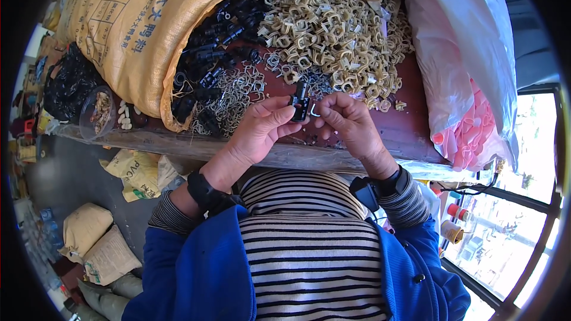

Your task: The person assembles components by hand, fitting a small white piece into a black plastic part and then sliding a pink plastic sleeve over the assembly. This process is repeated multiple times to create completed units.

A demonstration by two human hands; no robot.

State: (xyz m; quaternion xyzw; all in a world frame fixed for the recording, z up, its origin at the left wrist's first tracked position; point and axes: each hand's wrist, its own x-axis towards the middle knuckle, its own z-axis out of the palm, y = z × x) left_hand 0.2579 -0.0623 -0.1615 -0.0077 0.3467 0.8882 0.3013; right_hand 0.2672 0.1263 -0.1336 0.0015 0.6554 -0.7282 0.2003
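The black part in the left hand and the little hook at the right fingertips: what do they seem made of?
Black part: probably hard plastic, smooth and glossy, judging by its bright highlights. Little hook: likely metal wire, pale, thin and bent, though too small to be sure.

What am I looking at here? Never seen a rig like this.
No machine here: these are a person's two bare hands. The single picture comes from a fisheye camera worn on the head, looking down, so straight edges bend toward its rim. The left hand holds a black tubular part; the right hand pinches a small bent metal piece beside it. On the dark red table lie cream clips, bent wire pieces and loose black parts. A yellow sack lies at left, a white bag at right.
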